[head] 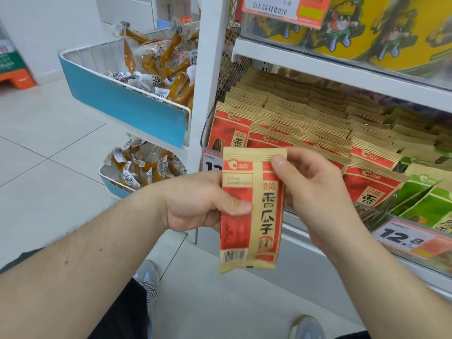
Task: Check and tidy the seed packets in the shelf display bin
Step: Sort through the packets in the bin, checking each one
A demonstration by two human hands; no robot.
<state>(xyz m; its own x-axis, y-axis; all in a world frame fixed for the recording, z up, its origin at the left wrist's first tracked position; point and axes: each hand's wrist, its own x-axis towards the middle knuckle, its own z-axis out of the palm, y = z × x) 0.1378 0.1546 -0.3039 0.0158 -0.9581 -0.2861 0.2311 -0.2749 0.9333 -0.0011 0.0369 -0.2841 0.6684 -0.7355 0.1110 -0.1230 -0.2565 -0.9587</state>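
A red and tan seed packet (254,231) is held upright in front of the shelf, its printed back with a barcode facing me. My left hand (195,199) grips its left edge, thumb across the front. My right hand (315,192) pinches its top right corner, thumb on the tan strip. Behind the packet, the shelf display bin (205,135) holds rows of matching red and tan packets (305,118) standing upright, with green packets (425,201) in the adjoining section to the right.
A price tag reading 12.8 (403,237) hangs on the shelf edge at right. Yellow tubs (367,33) sit on the shelf above. Two blue-fronted wire baskets (122,104) of orange snack sachets hang at left. My shoes (146,275) stand on the tiled floor.
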